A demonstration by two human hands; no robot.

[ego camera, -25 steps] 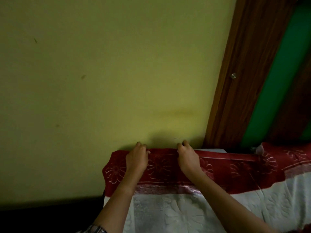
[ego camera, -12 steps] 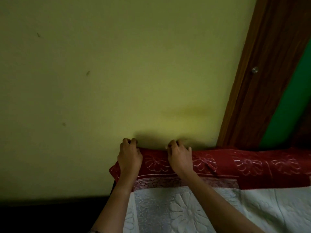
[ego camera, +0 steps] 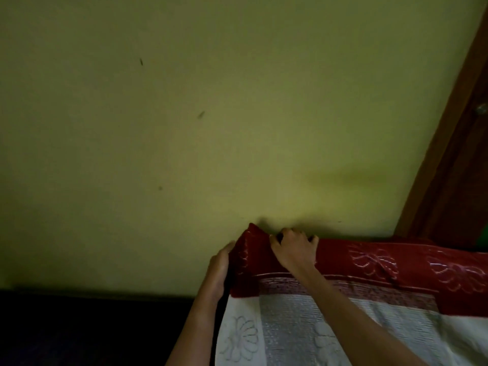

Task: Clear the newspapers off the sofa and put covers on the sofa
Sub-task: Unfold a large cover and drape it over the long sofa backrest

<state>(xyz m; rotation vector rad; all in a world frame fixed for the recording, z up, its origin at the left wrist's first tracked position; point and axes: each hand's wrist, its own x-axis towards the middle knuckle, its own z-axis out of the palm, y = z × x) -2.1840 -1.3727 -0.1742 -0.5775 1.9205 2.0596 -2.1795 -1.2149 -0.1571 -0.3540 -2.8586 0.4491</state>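
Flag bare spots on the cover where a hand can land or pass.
Free on the cover: red band from right hand to door frame; white panel below it, left of the right forearm. Crowded: left corner, left hand against its end, right hand gripping the top.

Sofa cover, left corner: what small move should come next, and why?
Probably draw the raised red corner of the sofa cover down over the backrest's end. It peaks up beside the wall, the left hand lies flat against the cover's side just below it, and the right hand grips the top edge, seemingly holding the cloth in place.
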